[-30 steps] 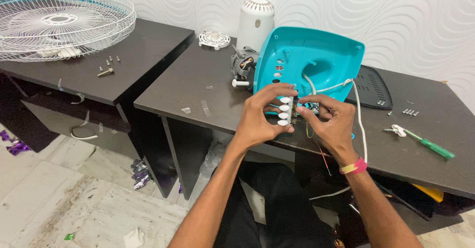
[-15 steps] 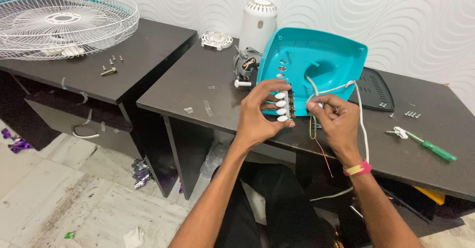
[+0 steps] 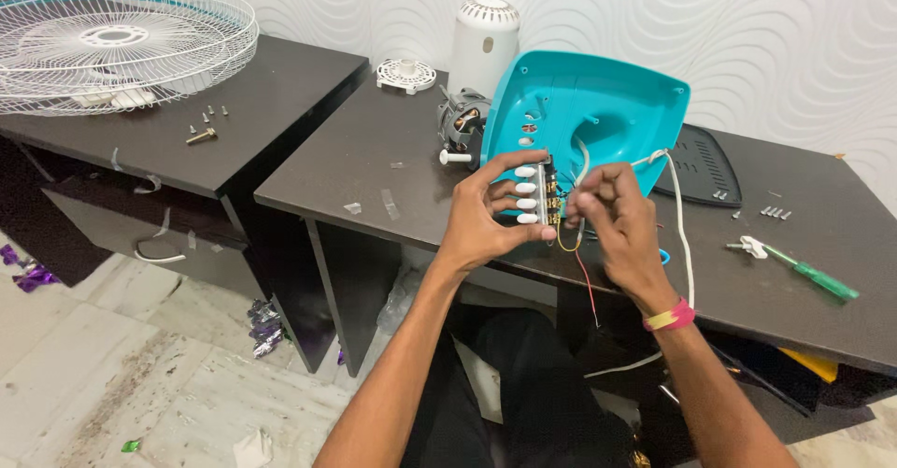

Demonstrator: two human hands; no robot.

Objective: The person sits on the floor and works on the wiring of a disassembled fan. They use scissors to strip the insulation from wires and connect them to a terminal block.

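Note:
My left hand (image 3: pixel 486 214) grips a small switch block (image 3: pixel 534 193) with several white push buttons, held upright in front of a turquoise fan base cover (image 3: pixel 589 118) that stands tilted on the dark table (image 3: pixel 374 164). My right hand (image 3: pixel 619 218) pinches the thin wires (image 3: pixel 566 236) at the back of the block. Yellow and red wires hang below it, and a white cord (image 3: pixel 682 234) runs from the cover past my right wrist.
A fan motor (image 3: pixel 461 122) and a white motor housing (image 3: pixel 484 43) stand behind the cover. A green-handled screwdriver (image 3: pixel 811 275), loose screws (image 3: pixel 775 212) and a black plate (image 3: pixel 703 164) lie at the right. A white wire fan guard (image 3: pixel 112 43) rests on the left desk beside screws (image 3: pixel 207 124).
My hands with the switch block have stayed in front of the cover; the right fingers shifted slightly on the wires. The view has moved a little.

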